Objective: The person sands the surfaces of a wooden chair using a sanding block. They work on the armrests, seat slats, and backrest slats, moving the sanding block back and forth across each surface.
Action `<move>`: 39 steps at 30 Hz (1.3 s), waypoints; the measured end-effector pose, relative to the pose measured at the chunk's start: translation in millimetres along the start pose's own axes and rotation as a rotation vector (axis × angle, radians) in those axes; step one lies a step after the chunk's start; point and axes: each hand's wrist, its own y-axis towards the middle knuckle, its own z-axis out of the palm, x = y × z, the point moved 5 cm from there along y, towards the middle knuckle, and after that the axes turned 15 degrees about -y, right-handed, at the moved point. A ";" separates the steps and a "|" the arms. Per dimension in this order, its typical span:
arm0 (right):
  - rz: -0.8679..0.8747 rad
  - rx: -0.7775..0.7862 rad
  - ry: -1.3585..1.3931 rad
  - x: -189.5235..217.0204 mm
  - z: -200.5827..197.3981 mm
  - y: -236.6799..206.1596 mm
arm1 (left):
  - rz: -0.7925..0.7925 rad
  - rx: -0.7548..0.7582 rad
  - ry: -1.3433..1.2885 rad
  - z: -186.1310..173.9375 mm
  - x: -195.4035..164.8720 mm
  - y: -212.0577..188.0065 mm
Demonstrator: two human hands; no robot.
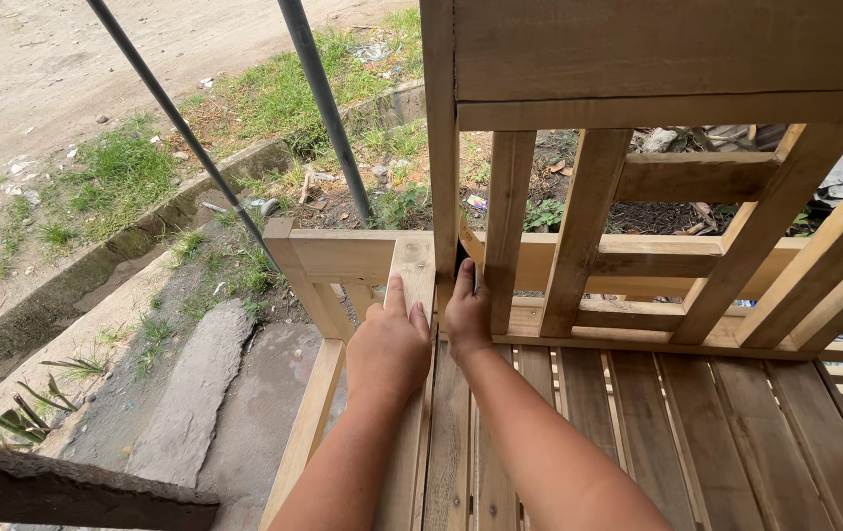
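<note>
Nearest, the slatted seat (657,433) of the wooden frame looks finished, its boards laid side by side with narrow gaps; both forearms reach over it. The left hand (389,344) lies flat, fingers together, pressing a short board (411,270) upright against the corner; nothing is clasped in it. The right hand (467,313), just beside it, is closed on a small dark tool (463,258) at the joint between board and upright post (441,147); what the tool is I cannot tell. I judge the frame largely built, with back slats (579,226) and rails fixed, and this corner piece not yet fastened. Beyond lie two metal poles (328,108), a concrete kerb (67,285), grass and a dirt road (48,59).
</note>
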 end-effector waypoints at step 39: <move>-0.272 0.012 0.132 33.6 -0.1 -8.5 | -0.009 0.002 -0.001 -1.7 -2.6 -0.3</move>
